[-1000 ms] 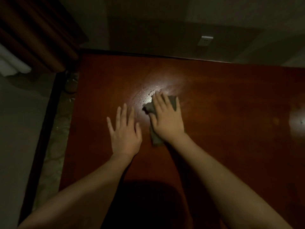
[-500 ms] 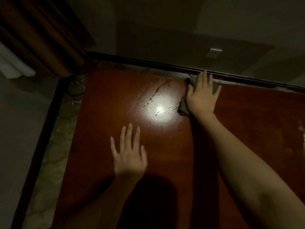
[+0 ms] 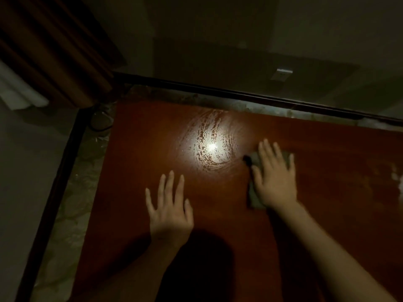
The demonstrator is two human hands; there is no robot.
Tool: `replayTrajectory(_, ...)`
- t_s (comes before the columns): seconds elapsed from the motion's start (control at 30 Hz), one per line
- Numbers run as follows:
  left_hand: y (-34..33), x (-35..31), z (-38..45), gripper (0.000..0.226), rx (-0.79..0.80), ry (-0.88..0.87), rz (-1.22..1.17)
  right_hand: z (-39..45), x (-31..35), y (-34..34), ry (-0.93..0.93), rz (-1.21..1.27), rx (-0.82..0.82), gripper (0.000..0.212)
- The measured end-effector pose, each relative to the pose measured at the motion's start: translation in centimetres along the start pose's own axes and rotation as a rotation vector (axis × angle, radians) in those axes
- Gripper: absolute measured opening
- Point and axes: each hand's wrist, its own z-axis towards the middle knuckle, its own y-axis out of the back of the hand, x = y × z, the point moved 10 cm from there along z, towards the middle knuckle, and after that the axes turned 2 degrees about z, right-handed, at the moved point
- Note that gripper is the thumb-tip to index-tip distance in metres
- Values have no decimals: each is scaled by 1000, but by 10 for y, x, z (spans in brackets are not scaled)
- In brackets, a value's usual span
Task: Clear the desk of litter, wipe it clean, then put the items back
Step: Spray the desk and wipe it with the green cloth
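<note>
Desk [image 3: 135, 192]: reddish-brown glossy top filling most of the view, running from the near edge up to a far edge just short of the wall; dim light overall.
Wall [image 3: 218, 29]: dark and plain, beyond the far edge of the desk, with a dark rail [image 3: 239, 94] running along its foot.
Curtain [image 3: 54, 51]: brown folds hanging at the far left, beside the desk's far left corner.
Floor strip [image 3: 72, 203]: pale mottled surface along the left side of the desk, edged by a dark border further left.
Shadow [image 3: 196, 264]: dark rounded patch on the near middle of the desk, between the two forearms.
Glare patch [image 3: 212, 147]: bright reflection on the far middle of the desk, ringed by curved wet streaks.
Right hand [image 3: 275, 179]: flat on the desk to the right of the glare, fingers straight and spread, pressing down on the cloth; slightly blurred.
Left hand [image 3: 170, 212]: flat on the bare desk, nearer and to the left of the right hand, fingers straight and spread, holding nothing.
Cloth [image 3: 253, 197]: grey-green, lying under the right hand, showing past the thumb side and beyond the fingertips.
Wall socket [image 3: 281, 74]: small pale plate on the wall, far right of centre.
</note>
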Motion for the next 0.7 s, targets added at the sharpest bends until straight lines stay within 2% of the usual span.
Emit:
replayTrajectory(0.1, 0, 1, -2, 58, -4, -3, -7, 52, -37, 23, -289, 54, -75, 60)
replayTrajectory(0.17, 2, 0, -1, 57, -13, -8, -6, 82, -30, 28, -337, 87, -86, 61)
replayTrajectory(0.23, 2, -1, -2, 57, -9, -12, 5, 97, 0, 23, -254, 74, -62, 61)
replayTrajectory(0.33, -1, -1, -1, 57, 20, -19, 35, 77, 62, 8, -10, 3, -34, 61)
replayTrajectory(0.43, -4, 1, -2, 59, 54, -6, 42, 2, 109, -18, 217, -28, -31, 62)
replayTrajectory(0.53, -4, 0, -2, 61, 62, 6, 47, -86, 106, -44, 396, -58, 64, 62)
replayTrajectory(0.6, -3, 0, -2, 62, 58, 11, 43, -116, 68, -47, 398, -71, 82, 62)
replayTrajectory(0.7, -2, 0, -3, 63, 54, 22, 22, -104, -13, -27, 106, -41, 24, 63)
